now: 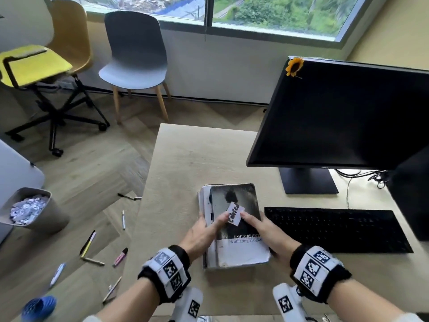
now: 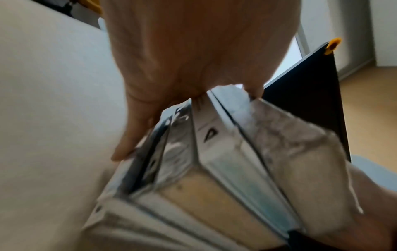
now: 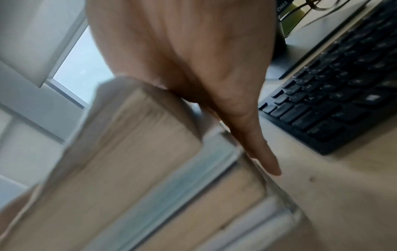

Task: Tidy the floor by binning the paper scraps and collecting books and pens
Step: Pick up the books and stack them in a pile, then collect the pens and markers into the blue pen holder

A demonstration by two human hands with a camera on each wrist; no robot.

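Note:
A stack of books [image 1: 241,249] lies on the pale desk [image 1: 185,163], a dark "Wuthering Heights" paperback on top. My left hand [image 1: 212,223] grips the stack's left side, thumb over the cover. My right hand [image 1: 255,223] grips the right side the same way. A small paper scrap [image 1: 235,213] with black lettering lies on the cover between my thumbs. The left wrist view shows the book spines [image 2: 214,169] under my left hand [image 2: 193,51]; the right wrist view shows the page edges [image 3: 139,152] under my right hand [image 3: 182,51]. Several pens [image 1: 88,244] lie scattered on the wooden floor at left.
A bin [image 1: 51,219] holding crumpled paper stands on the floor at far left. A black keyboard [image 1: 336,228] and a monitor [image 1: 343,112] fill the desk's right side. A grey chair [image 1: 137,54] and a yellow office chair [image 1: 34,63] stand by the window.

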